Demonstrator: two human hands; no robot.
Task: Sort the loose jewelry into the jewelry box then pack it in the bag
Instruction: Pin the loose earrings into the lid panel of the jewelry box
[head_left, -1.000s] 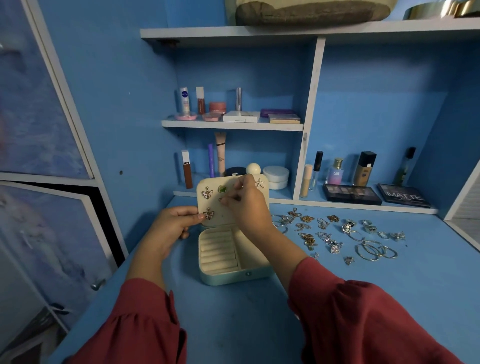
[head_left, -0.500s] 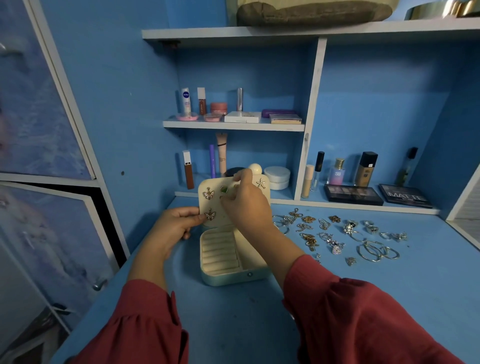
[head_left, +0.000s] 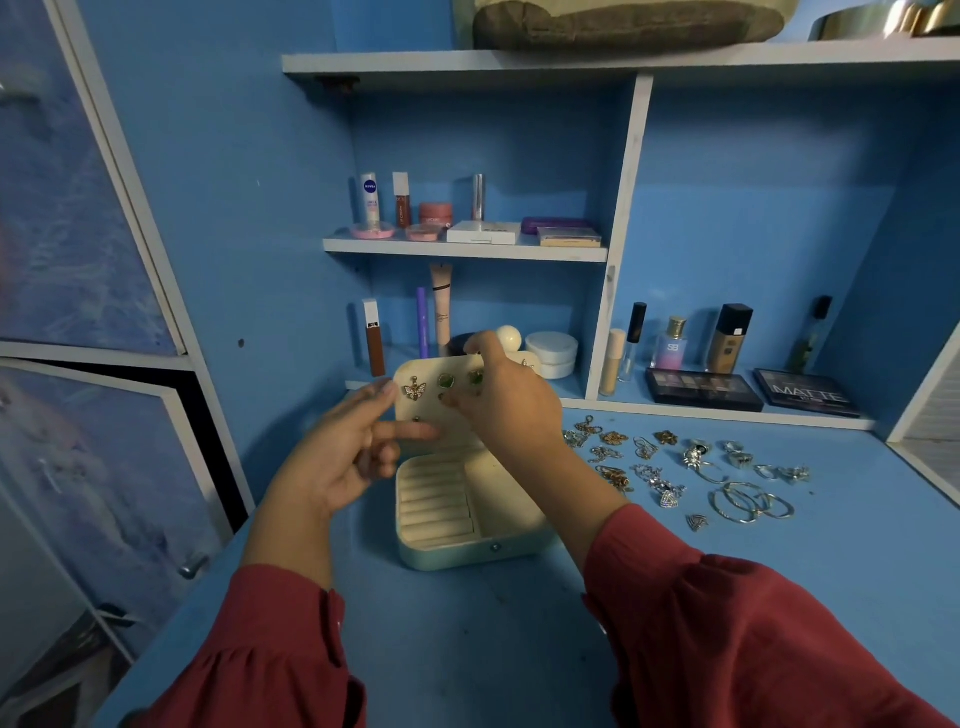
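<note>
Cream box (head_left: 467, 525), open near the desk's (head_left: 519, 649) left edge: lid (head_left: 431, 400) released since a second ago by the left hand (head_left: 337, 457), now loosely spread and empty, while the right hand (head_left: 506, 400) is pressed to a green stud, grip unclear; loose jewelry (head_left: 675, 467) left unsorted toward the right edge.

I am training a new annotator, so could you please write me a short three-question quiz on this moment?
1. True or false: the jewelry box has its lid up.
2. The loose jewelry lies on which side of the box: A left, B right?
3. Fill in: a ___-shaped earring is pinned in the lid near the left hand.

Key: 1 true. 2 B. 3 butterfly; the right hand is at the lid too.
</note>
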